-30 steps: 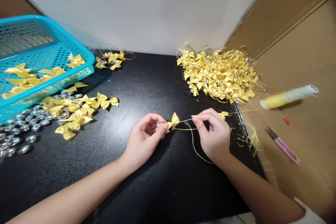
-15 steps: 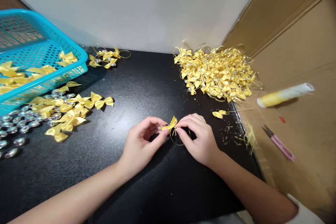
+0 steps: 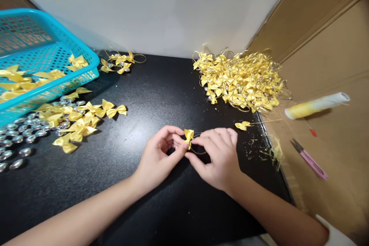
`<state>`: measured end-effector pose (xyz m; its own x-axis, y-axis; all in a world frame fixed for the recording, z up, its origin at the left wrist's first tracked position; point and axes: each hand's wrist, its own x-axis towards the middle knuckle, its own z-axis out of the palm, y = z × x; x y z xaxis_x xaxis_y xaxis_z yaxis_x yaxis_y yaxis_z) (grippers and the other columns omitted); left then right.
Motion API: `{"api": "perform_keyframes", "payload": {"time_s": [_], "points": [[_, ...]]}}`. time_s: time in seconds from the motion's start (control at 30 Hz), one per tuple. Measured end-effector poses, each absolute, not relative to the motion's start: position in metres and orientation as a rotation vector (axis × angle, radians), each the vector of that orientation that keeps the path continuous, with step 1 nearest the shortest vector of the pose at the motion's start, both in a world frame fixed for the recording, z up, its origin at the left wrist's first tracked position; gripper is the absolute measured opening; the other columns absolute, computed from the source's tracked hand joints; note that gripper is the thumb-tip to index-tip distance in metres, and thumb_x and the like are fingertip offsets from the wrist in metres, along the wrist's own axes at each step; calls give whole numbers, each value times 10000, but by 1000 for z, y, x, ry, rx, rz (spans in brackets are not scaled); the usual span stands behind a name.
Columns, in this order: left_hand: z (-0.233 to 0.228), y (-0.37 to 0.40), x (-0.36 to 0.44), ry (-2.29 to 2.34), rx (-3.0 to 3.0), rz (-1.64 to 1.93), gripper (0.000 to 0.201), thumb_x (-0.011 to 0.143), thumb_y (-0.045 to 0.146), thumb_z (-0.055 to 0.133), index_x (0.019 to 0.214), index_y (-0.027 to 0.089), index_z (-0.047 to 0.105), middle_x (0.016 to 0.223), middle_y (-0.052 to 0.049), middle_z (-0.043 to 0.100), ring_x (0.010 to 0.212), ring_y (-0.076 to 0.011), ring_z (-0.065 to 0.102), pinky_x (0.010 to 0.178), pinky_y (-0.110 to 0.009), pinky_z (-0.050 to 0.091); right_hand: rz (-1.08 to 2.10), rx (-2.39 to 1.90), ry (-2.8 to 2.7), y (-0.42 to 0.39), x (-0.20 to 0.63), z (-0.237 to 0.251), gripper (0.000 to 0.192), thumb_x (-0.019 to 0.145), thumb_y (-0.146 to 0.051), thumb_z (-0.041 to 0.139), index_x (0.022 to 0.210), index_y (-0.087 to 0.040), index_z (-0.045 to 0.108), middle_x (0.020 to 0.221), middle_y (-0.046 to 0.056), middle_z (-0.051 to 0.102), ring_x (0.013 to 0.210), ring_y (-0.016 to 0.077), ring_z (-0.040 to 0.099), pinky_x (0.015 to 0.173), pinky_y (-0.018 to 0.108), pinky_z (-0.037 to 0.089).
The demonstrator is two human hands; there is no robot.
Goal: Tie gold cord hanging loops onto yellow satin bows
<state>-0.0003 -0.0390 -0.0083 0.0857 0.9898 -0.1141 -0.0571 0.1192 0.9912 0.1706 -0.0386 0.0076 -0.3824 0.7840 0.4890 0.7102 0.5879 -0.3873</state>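
Observation:
Between my hands is a small yellow ribbon bow [image 3: 188, 135], turned upright, with a thin gold cord loop [image 3: 201, 153] behind it. My left hand [image 3: 163, 150] pinches the bow from the left between thumb and fingers. From the right, the index finger and thumb of my right hand [image 3: 219, 157] close around the bow's edge and the loop. Its other fingers are curled over the loop, hiding part of it. Whether a bead sits behind the bow, I cannot tell.
Left stands a blue basket [image 3: 96, 59] of yellow bows, with loose bows [image 3: 82, 128] and silver beads [image 3: 29, 132] before it. A large heap of looped bows [image 3: 240, 80] lies back right. Pink-handled snips [image 3: 313, 163] and a yellow-white tube [image 3: 317, 105] are at right.
The bow has turned more upright in my fingers. My right thumb has moved down and left, and the right fingers have spread over the loop. The view has shifted slightly.

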Motion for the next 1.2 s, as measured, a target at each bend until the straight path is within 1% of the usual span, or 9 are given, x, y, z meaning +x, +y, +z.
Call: {"api": "perform_keyframes", "payload": {"time_s": [0.07, 0.13, 0.37, 0.63, 0.73, 0.83, 0.9, 1.07, 1.2], "points": [[-9, -39, -1, 1149, 1117, 1090, 175, 793, 184, 683, 923, 207, 568, 672, 35, 624, 639, -110, 599, 662, -230, 497, 181, -1216, -2249, -37, 170, 6, 89, 888, -269, 602, 814, -219, 602, 801, -1, 685, 793, 192, 542, 799, 413, 264], [-9, -40, -2, 1156, 1135, 1091, 169, 795, 176, 680, 915, 204, 563, 670, 39, 607, 632, -105, 582, 650, -223, 485, 243, -1186, -2298, -34, 171, 6, 173, 916, -219, 545, 749, -207, 589, 747, -10, 665, 766, 174, 518, 788, 405, 252], [-9, -40, -3, 1208, 1275, 1154, 116, 824, 144, 637, 833, 193, 532, 703, 44, 562, 635, -80, 541, 629, -193, 454, 379, -1049, -2168, -29, 182, 15, 226, 852, -145, 509, 631, -183, 488, 597, -39, 523, 648, 127, 444, 740, 350, 283], [-9, -37, -5, 1248, 1367, 1157, 142, 843, 142, 619, 813, 197, 491, 693, 51, 544, 622, -73, 521, 604, -188, 433, 298, -1005, -2135, -26, 185, 15, 212, 834, -140, 521, 632, -189, 480, 596, -29, 538, 708, 151, 478, 751, 353, 298], [-8, -36, -6, 1133, 1287, 1069, 131, 855, 153, 597, 941, 204, 512, 696, 57, 532, 629, -78, 516, 603, -192, 438, 291, -1011, -2225, -26, 184, 10, 199, 853, -156, 544, 660, -186, 509, 632, -28, 585, 757, 160, 487, 790, 371, 285], [-5, -33, -7, 969, 1130, 899, 316, 859, 200, 590, 1165, 205, 512, 720, 50, 549, 618, -85, 515, 570, -197, 452, 248, -994, -2311, -25, 184, 7, 144, 891, -187, 568, 748, -199, 578, 755, -27, 671, 841, 178, 494, 853, 400, 264], [-2, -29, -9, 916, 1059, 802, 361, 871, 260, 581, 1220, 189, 522, 701, 44, 570, 587, -84, 521, 554, -201, 458, 220, -963, -2348, -24, 185, 6, 107, 904, -182, 568, 810, -211, 611, 821, -28, 695, 865, 179, 492, 870, 401, 261], [0, -22, -11, 911, 990, 711, 237, 873, 366, 596, 938, 140, 630, 610, 30, 602, 505, -69, 517, 498, -183, 440, 155, -932, -2393, -24, 187, 7, 98, 893, -171, 582, 857, -236, 646, 863, -39, 704, 887, 175, 502, 915, 409, 259], [-1, -22, -10, 953, 911, 792, 193, 842, 333, 633, 831, 145, 597, 598, 26, 636, 504, -64, 550, 507, -167, 458, 49, -970, -2349, -25, 188, 6, 93, 875, -208, 609, 814, -242, 671, 713, -41, 667, 834, 171, 493, 942, 410, 259]]}}
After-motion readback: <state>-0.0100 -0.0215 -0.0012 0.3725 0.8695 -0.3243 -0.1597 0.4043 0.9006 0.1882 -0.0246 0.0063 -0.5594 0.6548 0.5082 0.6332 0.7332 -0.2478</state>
